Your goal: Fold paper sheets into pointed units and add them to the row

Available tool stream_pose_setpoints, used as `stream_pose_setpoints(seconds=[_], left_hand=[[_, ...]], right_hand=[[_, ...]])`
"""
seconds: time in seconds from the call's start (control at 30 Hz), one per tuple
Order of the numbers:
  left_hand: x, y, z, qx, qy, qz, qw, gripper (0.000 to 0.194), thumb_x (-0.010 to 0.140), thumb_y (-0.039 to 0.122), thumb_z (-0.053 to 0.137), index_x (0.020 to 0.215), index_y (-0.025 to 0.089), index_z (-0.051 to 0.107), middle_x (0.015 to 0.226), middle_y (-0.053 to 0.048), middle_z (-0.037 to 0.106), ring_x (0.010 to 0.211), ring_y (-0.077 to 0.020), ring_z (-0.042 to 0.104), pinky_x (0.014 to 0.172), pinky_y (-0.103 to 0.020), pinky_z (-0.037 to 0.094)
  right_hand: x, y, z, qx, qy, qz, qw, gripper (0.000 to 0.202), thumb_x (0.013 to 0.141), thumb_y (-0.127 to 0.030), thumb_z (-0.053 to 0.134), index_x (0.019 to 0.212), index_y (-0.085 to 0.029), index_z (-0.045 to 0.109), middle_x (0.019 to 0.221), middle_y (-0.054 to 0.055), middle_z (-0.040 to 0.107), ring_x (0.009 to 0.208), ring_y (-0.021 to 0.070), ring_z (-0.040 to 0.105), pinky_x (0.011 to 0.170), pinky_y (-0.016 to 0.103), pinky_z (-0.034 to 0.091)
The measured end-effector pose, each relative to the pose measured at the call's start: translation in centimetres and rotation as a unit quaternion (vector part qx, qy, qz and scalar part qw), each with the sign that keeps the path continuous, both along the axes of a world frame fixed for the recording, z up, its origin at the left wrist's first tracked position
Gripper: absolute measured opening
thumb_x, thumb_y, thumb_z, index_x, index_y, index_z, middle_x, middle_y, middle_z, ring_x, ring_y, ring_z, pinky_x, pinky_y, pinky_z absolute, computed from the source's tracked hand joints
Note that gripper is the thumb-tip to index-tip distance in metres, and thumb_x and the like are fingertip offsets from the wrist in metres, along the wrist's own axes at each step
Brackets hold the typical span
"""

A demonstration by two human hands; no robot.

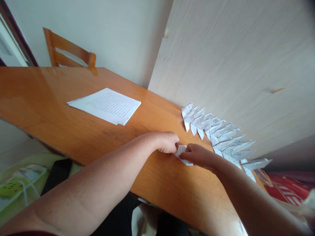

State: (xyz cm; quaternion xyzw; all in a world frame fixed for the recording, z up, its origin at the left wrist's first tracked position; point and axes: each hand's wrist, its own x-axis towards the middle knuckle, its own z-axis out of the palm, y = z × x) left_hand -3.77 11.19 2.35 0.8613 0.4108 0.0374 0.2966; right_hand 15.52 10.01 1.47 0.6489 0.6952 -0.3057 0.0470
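Observation:
A small folded white paper lies on the wooden table between my two hands. My left hand is closed at its left edge, with the fingers curled onto the paper. My right hand is closed too, its fingers pressed on the paper's right part. Beyond my right hand, a long row of folded paper pieces with pointed tips stands along the table's far edge. A stack of printed sheets lies flat to the left of my hands.
The wooden table meets a pale wooden panel at the back right. A chair stands at the far left end. A dark flat object and a green container are at the lower left; a red bag is at the right.

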Motion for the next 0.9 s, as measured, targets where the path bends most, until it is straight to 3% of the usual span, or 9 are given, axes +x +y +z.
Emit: stream_pose_setpoints(seconds=[0.37, 0.9], left_hand=[[0.02, 0.42, -0.54, 0.004, -0.006, -0.004, 1.000, 0.013, 0.066, 0.017, 0.062, 0.073, 0.016, 0.072, 0.065, -0.002, 0.066, 0.060, -0.0175, 0.057, 0.054, -0.028, 0.039], [0.06, 0.41, -0.60, 0.011, -0.001, 0.000, 1.000, 0.011, 0.069, 0.023, 0.063, 0.070, 0.016, 0.071, 0.060, -0.001, 0.062, 0.056, -0.0162, 0.054, 0.051, -0.027, 0.036]], right_hand=[[-0.21, 0.42, -0.27, -0.015, 0.001, -0.002, 1.000, 0.024, 0.078, -0.039, 0.065, 0.082, -0.016, 0.063, 0.072, 0.006, 0.067, 0.057, 0.0145, 0.058, 0.047, 0.025, 0.034], [-0.69, 0.44, -0.11, -0.004, -0.015, 0.007, 1.000, 0.026, 0.077, -0.042, 0.067, 0.077, -0.016, 0.064, 0.071, 0.006, 0.068, 0.057, 0.0153, 0.059, 0.046, 0.025, 0.033]])
